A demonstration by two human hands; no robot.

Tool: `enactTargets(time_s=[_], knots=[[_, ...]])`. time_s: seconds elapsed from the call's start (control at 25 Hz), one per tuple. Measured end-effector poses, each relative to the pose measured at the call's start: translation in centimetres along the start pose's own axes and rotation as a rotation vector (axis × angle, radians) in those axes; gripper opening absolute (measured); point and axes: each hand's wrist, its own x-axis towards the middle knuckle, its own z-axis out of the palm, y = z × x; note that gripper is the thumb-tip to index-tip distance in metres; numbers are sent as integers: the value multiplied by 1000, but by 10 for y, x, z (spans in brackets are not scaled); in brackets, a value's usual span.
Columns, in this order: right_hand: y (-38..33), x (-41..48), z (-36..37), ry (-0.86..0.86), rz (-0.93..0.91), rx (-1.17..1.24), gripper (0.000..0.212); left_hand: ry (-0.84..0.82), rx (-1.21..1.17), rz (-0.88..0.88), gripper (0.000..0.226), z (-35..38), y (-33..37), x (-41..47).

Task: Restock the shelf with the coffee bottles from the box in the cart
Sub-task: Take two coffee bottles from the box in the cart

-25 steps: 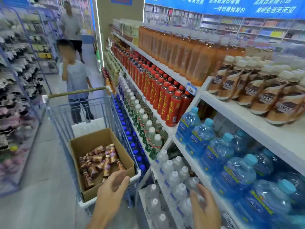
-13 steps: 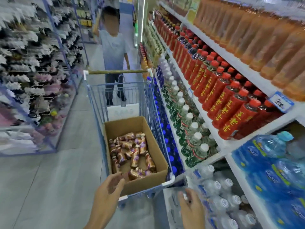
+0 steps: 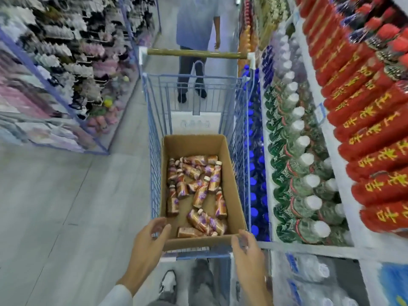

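Progress: barely started, as far as can be judged. No bottle is in either hand, and the slot on the shelf meant for them is not in view.
Task's things: about a dozen and a half small coffee bottles with brown-and-purple labels and pale caps [image 3: 199, 191] lie loose on their sides on the floor of the open brown cardboard box [image 3: 231, 173], more of them toward its near end.
Box: it sits in the near end of the blue wire shopping cart [image 3: 154, 151].
Left to do: every bottle in the box has to be lifted out and stood on the white store shelf [image 3: 309, 249], which runs along the box's right side.
Left hand [image 3: 148, 239]: at the box's near left corner, thumb and fingers spread and loosely bent, holding nothing. Whether it touches the cardboard cannot be told.
Right hand [image 3: 247, 250]: at the box's near right corner, fingers relaxed and slightly bent, fingertips at the rim, nothing gripped. Contact is unclear.
Hands together: well apart, one at each near corner of the box.
Beyond the box: a person [image 3: 194, 29] stands past the cart's far end.
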Motion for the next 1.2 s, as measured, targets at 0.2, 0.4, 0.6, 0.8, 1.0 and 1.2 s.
enactTargets(time_s=[0.2, 0.4, 0.6, 0.8, 1.0, 1.2], knots=[[-14, 62, 3, -123, -31, -47, 39, 24, 20, -71, 19, 46, 6, 47], [-17, 96, 15, -207, 33, -91, 27, -113, 104, -192, 32, 106, -8, 124], [-12, 116, 33, -246, 131, -92, 26, -270, 306, -301, 54, 169, -41, 223], [-2, 123, 44, -289, 215, -70, 32, -281, 449, -397, 75, 213, -82, 283], [15, 132, 56, -306, 284, -65, 30, -264, 445, -397, 74, 238, -115, 307], [15, 135, 65, -329, 308, -36, 25, -256, 324, -331, 58, 226, -121, 308]])
